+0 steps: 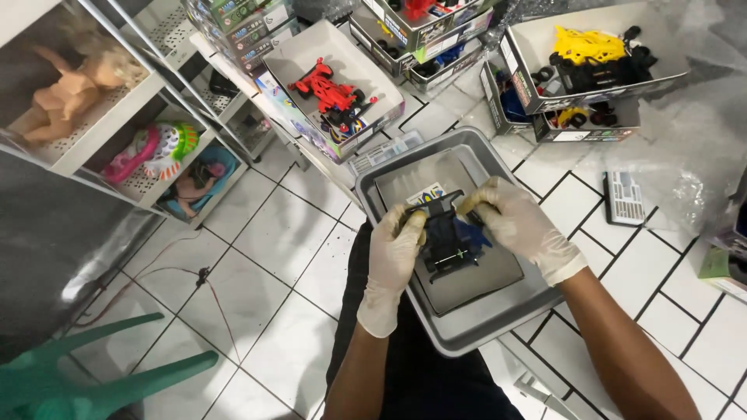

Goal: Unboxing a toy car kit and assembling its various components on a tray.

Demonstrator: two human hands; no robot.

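Note:
Both my hands wear pale latex gloves and hold a small black toy car chassis (445,233) over a grey metal tray (467,330) on my lap. My left hand (393,260) grips the chassis on its left side. My right hand (517,225) pinches its upper right end. A blue part shows under the chassis near my right fingers. A dark grey mat lies inside the tray, with a small sticker sheet (426,194) at its far end.
Open boxes hold a red toy car (331,93) and a yellow and black one (595,54) on the white tiled floor ahead. A white shelf rack (117,124) with toys stands left. A green plastic chair (85,377) is at lower left. A parts sheet (625,198) lies right.

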